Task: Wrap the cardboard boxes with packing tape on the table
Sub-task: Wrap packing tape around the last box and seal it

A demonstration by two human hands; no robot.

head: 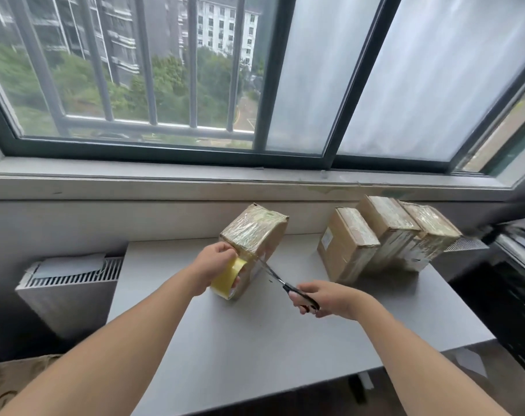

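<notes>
A cardboard box (256,232) wrapped in shiny clear tape stands upright near the middle of the grey table (255,340). My left hand (211,268) grips a yellowish roll of packing tape (226,279) against the box's near left face. A short strip runs from the roll to the box. My right hand (327,298) holds black-handled scissors (285,285), their blades pointing up-left at that strip beside the box. Three more taped boxes (384,235) lean together at the table's back right.
A white slatted heater (72,283) stands left of the table. Behind the table runs a window sill (195,181) under a barred window. Dark furniture (507,295) borders the right side. A brown cardboard piece (12,376) lies at the lower left.
</notes>
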